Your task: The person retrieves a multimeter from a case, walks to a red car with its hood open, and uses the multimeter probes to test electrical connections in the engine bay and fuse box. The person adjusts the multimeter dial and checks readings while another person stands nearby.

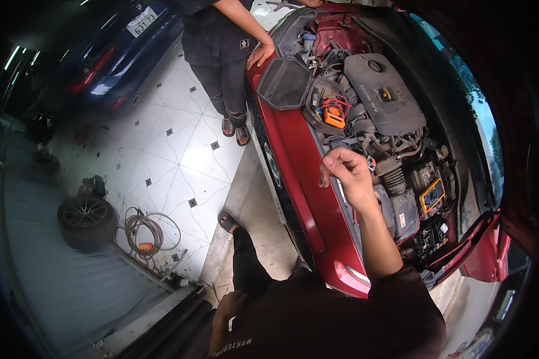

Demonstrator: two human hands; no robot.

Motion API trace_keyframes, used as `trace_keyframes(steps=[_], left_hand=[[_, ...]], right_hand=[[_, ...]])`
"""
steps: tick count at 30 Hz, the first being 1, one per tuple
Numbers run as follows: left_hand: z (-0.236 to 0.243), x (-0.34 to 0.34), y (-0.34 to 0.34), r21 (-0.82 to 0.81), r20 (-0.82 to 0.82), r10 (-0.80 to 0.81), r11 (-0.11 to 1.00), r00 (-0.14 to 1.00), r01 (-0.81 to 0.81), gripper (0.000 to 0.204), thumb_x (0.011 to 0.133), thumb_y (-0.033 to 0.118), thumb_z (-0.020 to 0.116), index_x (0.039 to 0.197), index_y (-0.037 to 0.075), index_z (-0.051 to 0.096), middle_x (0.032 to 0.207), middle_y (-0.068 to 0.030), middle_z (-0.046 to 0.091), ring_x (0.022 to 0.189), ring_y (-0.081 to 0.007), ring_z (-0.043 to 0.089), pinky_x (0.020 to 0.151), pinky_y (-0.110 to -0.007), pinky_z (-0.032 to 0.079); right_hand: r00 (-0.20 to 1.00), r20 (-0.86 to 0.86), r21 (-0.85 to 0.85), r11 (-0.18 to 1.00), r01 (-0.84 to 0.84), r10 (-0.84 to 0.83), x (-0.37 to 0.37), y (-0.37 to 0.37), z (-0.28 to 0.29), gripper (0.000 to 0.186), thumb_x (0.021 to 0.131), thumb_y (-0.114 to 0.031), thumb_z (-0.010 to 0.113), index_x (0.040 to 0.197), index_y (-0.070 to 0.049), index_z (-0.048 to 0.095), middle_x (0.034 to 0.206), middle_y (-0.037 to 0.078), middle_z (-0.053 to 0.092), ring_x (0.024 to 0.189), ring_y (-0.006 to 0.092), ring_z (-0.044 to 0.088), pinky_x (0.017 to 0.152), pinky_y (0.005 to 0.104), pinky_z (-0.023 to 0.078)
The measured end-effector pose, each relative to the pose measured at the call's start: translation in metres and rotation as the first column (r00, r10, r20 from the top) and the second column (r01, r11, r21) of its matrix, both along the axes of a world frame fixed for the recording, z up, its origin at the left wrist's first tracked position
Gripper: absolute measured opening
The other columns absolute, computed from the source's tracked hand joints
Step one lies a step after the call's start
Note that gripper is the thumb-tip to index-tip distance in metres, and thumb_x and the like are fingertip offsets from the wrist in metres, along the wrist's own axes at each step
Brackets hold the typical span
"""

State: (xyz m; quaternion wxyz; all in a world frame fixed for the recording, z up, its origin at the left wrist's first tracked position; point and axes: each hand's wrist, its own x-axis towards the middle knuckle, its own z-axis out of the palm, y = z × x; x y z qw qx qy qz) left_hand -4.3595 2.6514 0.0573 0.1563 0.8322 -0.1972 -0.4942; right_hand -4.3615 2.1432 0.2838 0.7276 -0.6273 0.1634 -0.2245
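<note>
My right hand is raised over the front edge of the red car, beside the open engine bay. Its thumb and fingers are pressed together; whatever they may hold is too small to make out. Down by my left hip hangs my left hand, its fingers mostly hidden against my dark clothes. Beyond my right hand, an orange device with red leads rests among the engine parts. A yellow-framed device lies nearer the windscreen side. The grey plastic engine cover is in place.
A co-worker's hand leans on the car's far front edge, next to a dark plastic panel. On the left are a wheel, a coiled hose and a blue car. The raised hood borders the right.
</note>
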Motion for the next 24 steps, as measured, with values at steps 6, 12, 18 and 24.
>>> trace_keyframes(steps=[6, 12, 18, 24], left_hand=[[-0.026, 0.178, -0.002, -0.008, -0.112, 0.017, 1.0, 0.994, -0.018, 0.043, 0.1, 0.041, 0.064, 0.103, 0.0, 0.075, 0.093, -0.021, 0.077, 0.092, -0.0377, 0.075, 0.081, -0.049, 0.056], [0.005, 0.436, -0.083, -0.325, -0.069, 0.23, 0.915, 0.971, -0.24, 0.032, 0.104, 0.031, 0.065, 0.107, 0.0, 0.073, 0.078, -0.01, 0.074, 0.07, -0.0165, 0.07, 0.065, -0.034, 0.054], [0.1, 0.518, -0.351, -0.558, -0.202, 0.09, 0.808, 0.975, -0.19, 0.043, 0.108, 0.038, 0.064, 0.13, 0.002, 0.066, 0.11, -0.0105, 0.074, 0.1, -0.0202, 0.071, 0.086, -0.036, 0.059], [0.083, 0.406, -0.517, -0.407, -0.731, 0.102, 0.729, 0.675, -0.551, 0.053, 0.106, 0.034, 0.067, 0.146, 0.003, 0.052, 0.141, -0.0158, 0.062, 0.13, -0.0311, 0.061, 0.105, -0.054, 0.055]], right_hand=[[0.764, -0.08, -0.49, 0.692, 0.53, -0.641, 0.109, -0.097, -0.013, 0.029, 0.105, -0.026, 0.067, 0.107, 0.001, 0.074, 0.082, 0.005, 0.072, 0.074, 0.0112, 0.064, 0.07, 0.0283, 0.051], [0.405, -0.356, -0.325, 0.518, 0.791, -0.842, 0.048, -0.216, -0.068, 0.042, 0.107, -0.035, 0.063, 0.123, 0.003, 0.068, 0.09, 0.009, 0.072, 0.079, 0.0168, 0.068, 0.068, 0.0316, 0.057], [0.395, -0.56, -0.184, 0.574, 0.798, -0.729, 0.039, -0.275, -0.137, 0.049, 0.107, -0.035, 0.061, 0.135, 0.005, 0.06, 0.108, 0.016, 0.076, 0.09, 0.0257, 0.074, 0.082, 0.0365, 0.061], [0.391, -0.727, -0.201, 0.719, 0.665, -0.565, 0.068, -0.31, -0.212, 0.081, 0.102, -0.058, 0.058, 0.142, 0.013, 0.058, 0.146, 0.028, 0.061, 0.132, 0.0351, 0.06, 0.109, 0.0414, 0.046]])
